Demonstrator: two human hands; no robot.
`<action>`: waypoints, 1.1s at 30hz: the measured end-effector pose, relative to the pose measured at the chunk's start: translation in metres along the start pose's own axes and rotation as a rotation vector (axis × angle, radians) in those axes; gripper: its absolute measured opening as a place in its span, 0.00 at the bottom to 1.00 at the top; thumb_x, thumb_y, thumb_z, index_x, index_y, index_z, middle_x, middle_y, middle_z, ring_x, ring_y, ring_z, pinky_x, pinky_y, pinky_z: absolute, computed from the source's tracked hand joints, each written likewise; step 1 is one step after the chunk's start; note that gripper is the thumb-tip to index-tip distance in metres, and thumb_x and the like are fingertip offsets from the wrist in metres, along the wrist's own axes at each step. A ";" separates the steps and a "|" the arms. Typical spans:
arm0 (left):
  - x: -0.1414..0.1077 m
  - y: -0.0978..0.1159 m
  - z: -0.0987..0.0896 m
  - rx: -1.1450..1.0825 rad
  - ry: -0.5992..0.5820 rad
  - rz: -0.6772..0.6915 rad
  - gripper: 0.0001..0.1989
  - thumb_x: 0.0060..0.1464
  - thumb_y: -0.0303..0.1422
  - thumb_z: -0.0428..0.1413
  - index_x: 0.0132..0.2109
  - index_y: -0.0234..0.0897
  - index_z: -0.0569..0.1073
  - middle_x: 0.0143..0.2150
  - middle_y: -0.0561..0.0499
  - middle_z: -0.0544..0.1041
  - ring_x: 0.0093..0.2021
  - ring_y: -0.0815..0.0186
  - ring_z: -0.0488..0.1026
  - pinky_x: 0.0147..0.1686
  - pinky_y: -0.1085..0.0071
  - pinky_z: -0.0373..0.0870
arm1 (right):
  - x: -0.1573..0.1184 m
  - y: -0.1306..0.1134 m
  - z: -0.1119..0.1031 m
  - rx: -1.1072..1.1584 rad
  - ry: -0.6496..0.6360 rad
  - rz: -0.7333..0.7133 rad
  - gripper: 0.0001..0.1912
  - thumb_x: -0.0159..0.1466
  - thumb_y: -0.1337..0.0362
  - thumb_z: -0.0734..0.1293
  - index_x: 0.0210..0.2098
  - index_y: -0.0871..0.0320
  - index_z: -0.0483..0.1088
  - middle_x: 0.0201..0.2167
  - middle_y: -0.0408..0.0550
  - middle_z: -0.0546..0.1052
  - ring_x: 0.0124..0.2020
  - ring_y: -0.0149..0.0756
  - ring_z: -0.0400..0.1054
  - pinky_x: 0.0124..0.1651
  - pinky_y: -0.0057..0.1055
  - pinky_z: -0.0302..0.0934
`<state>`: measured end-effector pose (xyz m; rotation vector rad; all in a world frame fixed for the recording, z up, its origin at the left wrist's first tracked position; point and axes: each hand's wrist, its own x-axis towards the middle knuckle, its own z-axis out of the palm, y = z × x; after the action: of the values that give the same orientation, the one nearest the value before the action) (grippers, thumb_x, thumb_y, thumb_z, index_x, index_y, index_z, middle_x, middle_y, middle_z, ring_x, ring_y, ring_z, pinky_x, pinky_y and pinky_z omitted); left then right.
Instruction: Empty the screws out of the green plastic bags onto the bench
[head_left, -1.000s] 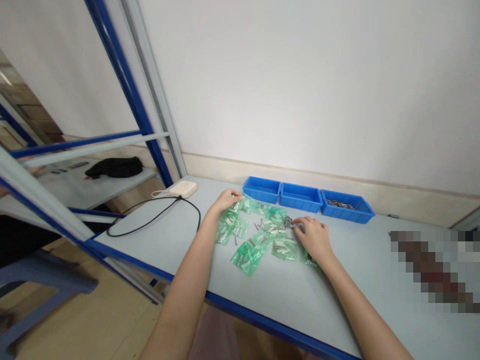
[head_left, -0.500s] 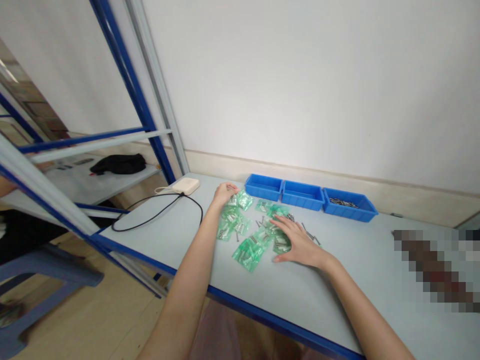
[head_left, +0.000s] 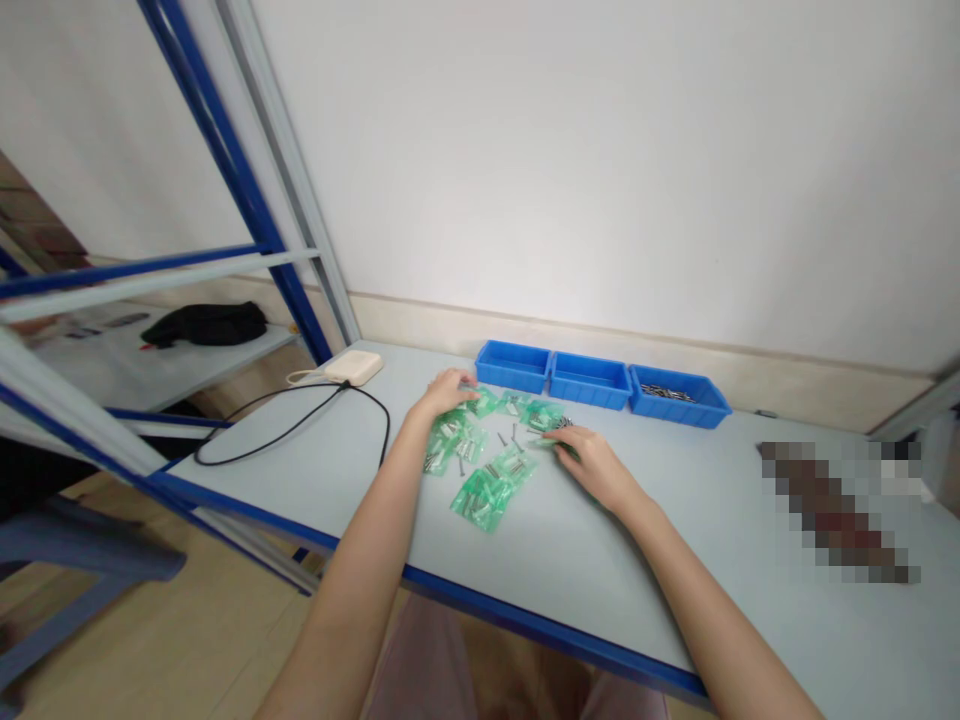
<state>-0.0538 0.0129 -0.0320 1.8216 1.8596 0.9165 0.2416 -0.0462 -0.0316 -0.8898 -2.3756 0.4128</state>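
Note:
Small green plastic bags of screws lie in a loose ring on the grey table. Among them are a few loose screws. Over the far-left bags rests my left hand, its fingers apart and its fingertips touching the upper bag. At the right side of the ring, my right hand has its fingers drawn together on a green bag, mostly covered by the hand. Just beyond its fingers sits a small cluster of screws.
Three blue bins stand along the wall: left bin, middle bin and right bin, which holds screws. A white box and black cable lie at left. A pixelated object is at right.
My right hand has gone from spread over the bags to closed on one. The left hand's fingers have reached across the upper bag. The view has shifted slightly right.

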 end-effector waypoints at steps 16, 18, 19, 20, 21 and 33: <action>-0.015 0.043 -0.003 0.415 -0.031 0.032 0.16 0.46 0.40 0.56 0.44 0.42 0.71 0.48 0.45 0.63 0.54 0.51 0.57 0.53 0.55 0.50 | 0.005 0.027 -0.012 0.185 0.495 0.311 0.17 0.58 0.57 0.60 0.39 0.61 0.72 0.36 0.52 0.78 0.34 0.40 0.70 0.40 0.37 0.63; -0.019 0.050 -0.007 0.394 0.030 0.050 0.14 0.47 0.39 0.56 0.42 0.41 0.71 0.47 0.44 0.64 0.53 0.51 0.57 0.53 0.55 0.50 | 0.005 0.024 -0.013 0.183 0.518 0.308 0.16 0.59 0.57 0.60 0.39 0.59 0.72 0.36 0.52 0.77 0.35 0.40 0.70 0.42 0.37 0.63; -0.020 0.053 -0.008 0.358 0.020 0.072 0.14 0.47 0.39 0.55 0.41 0.40 0.71 0.46 0.45 0.65 0.52 0.52 0.58 0.52 0.56 0.51 | 0.004 0.023 -0.013 0.180 0.527 0.305 0.15 0.60 0.57 0.59 0.40 0.58 0.72 0.37 0.52 0.77 0.36 0.41 0.70 0.43 0.38 0.62; -0.022 0.056 -0.009 0.307 -0.031 0.109 0.14 0.47 0.40 0.55 0.40 0.40 0.72 0.45 0.45 0.66 0.51 0.53 0.59 0.52 0.58 0.52 | 0.004 0.021 -0.012 0.174 0.535 0.299 0.15 0.60 0.58 0.59 0.40 0.57 0.71 0.38 0.51 0.77 0.38 0.41 0.70 0.44 0.38 0.62; -0.023 0.059 -0.009 0.247 -0.112 0.154 0.14 0.46 0.41 0.56 0.40 0.40 0.72 0.44 0.46 0.67 0.50 0.55 0.60 0.52 0.60 0.53 | 0.004 0.019 -0.011 0.165 0.535 0.285 0.15 0.61 0.58 0.59 0.40 0.57 0.71 0.39 0.51 0.77 0.40 0.41 0.70 0.46 0.39 0.62; -0.026 0.069 0.022 -0.027 -0.632 0.345 0.23 0.29 0.39 0.66 0.37 0.39 0.74 0.35 0.51 0.71 0.38 0.64 0.66 0.38 0.75 0.61 | 0.004 -0.005 0.010 0.096 0.150 0.078 0.12 0.62 0.65 0.60 0.43 0.57 0.72 0.42 0.50 0.76 0.44 0.37 0.69 0.49 0.35 0.60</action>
<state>0.0138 -0.0118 -0.0059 2.1296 1.1655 0.3794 0.2305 -0.0476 -0.0354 -0.9378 -2.1716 0.4698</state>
